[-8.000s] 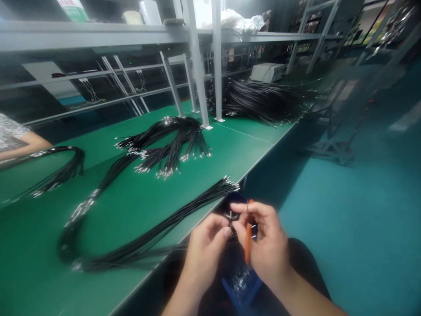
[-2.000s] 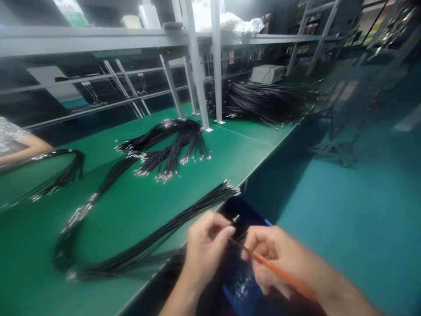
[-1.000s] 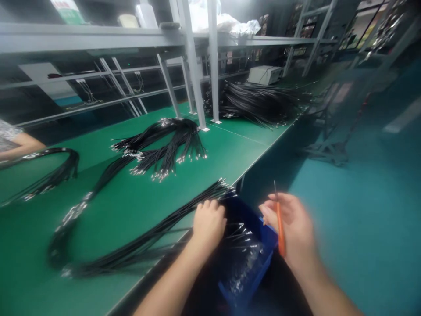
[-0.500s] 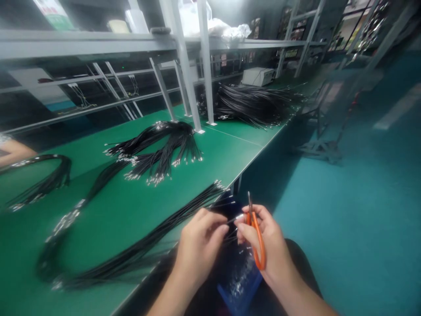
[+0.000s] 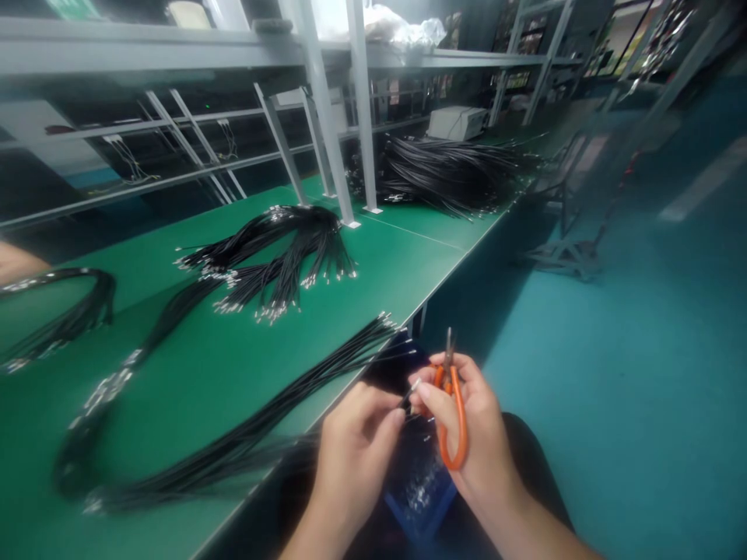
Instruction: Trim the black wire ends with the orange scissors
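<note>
My left hand (image 5: 359,443) pinches a thin black cable (image 5: 407,395) beyond the front edge of the green table (image 5: 432,268). The cable's pale tip lies at the thumb and fingers of my right hand (image 5: 478,420). Orange-handled cutters (image 5: 458,424) rest in that right hand, their metal jaws pointing up and away. Beside my left hand a long bundle of black cables (image 5: 280,408) with metal ends lies across the table. Under both hands is a blue container (image 5: 423,505) with small pale bits in it.
Fanned black cables (image 5: 292,249) lie mid-table, and a large pile (image 5: 455,171) is farther back near a white box (image 5: 457,123). White posts (image 5: 330,124) carry a shelf (image 5: 145,48). Another person's arm (image 5: 20,263) shows at the left edge, near a curved cable bundle (image 5: 96,299).
The cutters have turned slightly more upright in my right hand. The cable tip is now tilted upward against my right fingers. The view has shifted a little, and the other person's arm shows less.
</note>
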`<state>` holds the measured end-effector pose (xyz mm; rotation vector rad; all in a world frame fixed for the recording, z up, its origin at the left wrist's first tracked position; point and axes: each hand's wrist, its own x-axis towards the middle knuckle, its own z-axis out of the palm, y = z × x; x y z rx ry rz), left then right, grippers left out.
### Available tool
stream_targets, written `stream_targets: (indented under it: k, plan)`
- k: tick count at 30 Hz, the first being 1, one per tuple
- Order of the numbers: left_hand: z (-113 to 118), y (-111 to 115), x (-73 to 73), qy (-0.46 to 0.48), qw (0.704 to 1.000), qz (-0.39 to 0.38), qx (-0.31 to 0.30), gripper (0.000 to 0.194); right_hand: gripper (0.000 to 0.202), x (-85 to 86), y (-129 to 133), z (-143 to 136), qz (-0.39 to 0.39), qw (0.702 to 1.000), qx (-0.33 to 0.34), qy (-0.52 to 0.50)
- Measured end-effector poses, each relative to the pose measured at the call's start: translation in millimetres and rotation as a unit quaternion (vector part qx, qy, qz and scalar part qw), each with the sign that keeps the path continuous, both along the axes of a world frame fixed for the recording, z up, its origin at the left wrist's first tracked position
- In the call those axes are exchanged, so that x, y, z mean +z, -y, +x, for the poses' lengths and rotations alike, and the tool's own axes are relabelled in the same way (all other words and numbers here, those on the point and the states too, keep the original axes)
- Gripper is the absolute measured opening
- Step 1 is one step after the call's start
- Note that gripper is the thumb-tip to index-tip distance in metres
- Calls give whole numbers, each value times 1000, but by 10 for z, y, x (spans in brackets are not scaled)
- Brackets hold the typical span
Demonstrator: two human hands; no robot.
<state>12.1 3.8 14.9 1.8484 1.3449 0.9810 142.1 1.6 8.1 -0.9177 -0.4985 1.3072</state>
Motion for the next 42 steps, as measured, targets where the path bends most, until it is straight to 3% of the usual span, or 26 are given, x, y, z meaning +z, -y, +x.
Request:
stream_targets:
  k: [10, 14, 17, 20, 22, 26, 29, 35, 42]
  plan:
    - [-6, 70, -40, -28, 999, 36, 11, 10, 28, -7, -6, -28, 3, 999, 15, -33]
    - [2, 44, -62, 57, 998, -33, 17, 12, 22, 9, 7, -65, -14, 993, 60, -102]
    - [0, 19, -18, 138, 987, -87, -1, 13, 22, 31, 11, -111, -18, 994, 58, -96]
    - [6, -16, 59, 174, 980, -94, -15, 17, 28, 59, 13, -170, -18, 998, 43, -51]
    - [16, -49, 99, 170, 982, -87, 9, 15, 33, 73, 15, -204, -11, 999, 41, -32]
    - [11, -120, 132, 235, 967, -101, 16, 15, 31, 81, 21, -226, 7, 998, 51, -37]
    - [-19, -152, 122, 289, 948, -132, -26, 14, 26, 72, 25, -206, 9, 995, 69, -65]
    - [-37, -144, 63, 356, 915, -187, -31, 15, 22, 40, 7, -197, 0, 991, 91, -102]
    - [-19, -160, 34, 387, 907, -157, -48, 12, 21, 37, -25, -196, 0, 984, 94, -149]
